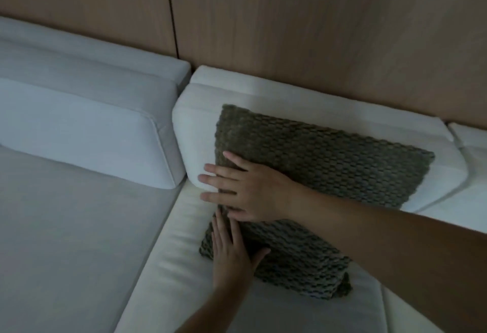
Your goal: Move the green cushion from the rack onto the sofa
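The green cushion [316, 164], knobbly and olive, stands tilted on the white sofa seat [168, 274] and leans against a white back cushion [195, 143]. My right hand [242, 190] lies flat on the cushion's left edge, its fingers spread and reaching past the edge over the white back cushion. My left hand [232, 253] rests flat on the cushion's lower left corner with the thumb spread across its front. Neither hand closes around the cushion. The rack is out of view.
A second white back cushion [87, 127] runs along the left section of the corner sofa, above a grey seat [66, 227]. Wooden wall panels [316, 29] stand behind. Another white cushion [471, 143] shows at the right edge.
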